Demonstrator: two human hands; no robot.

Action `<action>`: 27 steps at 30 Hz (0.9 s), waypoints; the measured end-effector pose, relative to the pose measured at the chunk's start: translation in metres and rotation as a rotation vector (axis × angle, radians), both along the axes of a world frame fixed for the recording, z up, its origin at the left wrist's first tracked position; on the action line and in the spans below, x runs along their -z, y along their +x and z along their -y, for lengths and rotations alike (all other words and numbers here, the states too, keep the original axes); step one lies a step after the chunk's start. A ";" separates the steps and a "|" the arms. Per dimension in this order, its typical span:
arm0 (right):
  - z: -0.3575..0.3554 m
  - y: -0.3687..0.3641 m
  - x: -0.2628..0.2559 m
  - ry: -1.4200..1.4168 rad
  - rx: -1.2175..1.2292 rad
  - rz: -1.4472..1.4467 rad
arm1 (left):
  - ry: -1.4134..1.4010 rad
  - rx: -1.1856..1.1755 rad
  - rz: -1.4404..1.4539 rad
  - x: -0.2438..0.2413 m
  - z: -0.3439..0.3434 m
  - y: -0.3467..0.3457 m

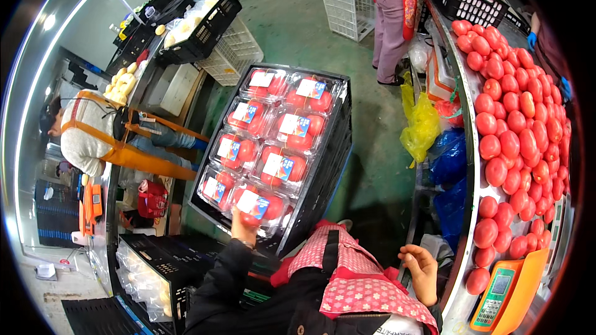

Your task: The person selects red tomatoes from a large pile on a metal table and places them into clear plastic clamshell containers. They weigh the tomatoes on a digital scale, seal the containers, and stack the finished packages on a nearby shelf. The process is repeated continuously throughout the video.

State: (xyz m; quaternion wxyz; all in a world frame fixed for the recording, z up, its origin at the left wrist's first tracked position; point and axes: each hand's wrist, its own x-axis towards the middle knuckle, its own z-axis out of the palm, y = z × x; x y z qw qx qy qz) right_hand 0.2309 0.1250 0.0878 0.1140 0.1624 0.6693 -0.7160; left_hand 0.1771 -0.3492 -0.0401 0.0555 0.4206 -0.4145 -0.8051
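Observation:
My left hand is at the near corner of a clear plastic clamshell pack of tomatoes, its fingers gripping the edge and partly hidden by the pack. That pack sits in the nearest row of a black plastic crate, on top of a stack. Several similar packs with white and blue labels lie beside and beyond it in two columns. My right hand is empty, fingers loosely bent and apart, just left of the metal-edged table with loose red tomatoes.
An orange electronic scale stands at the table's near end. Yellow plastic bags hang on the table's left side. A black crate of bagged pale produce is at lower left. One co-worker stands left, another ahead.

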 end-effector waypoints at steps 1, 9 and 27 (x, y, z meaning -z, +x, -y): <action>0.002 0.000 0.003 0.028 -0.020 -0.019 | -0.087 0.048 0.176 0.024 0.007 0.000; -0.038 0.026 0.024 0.423 -0.130 -0.125 | -1.096 0.164 0.280 0.042 -0.003 -0.042; -0.188 0.267 0.013 0.889 0.532 0.076 | -0.297 1.906 -1.607 -0.071 -0.632 0.084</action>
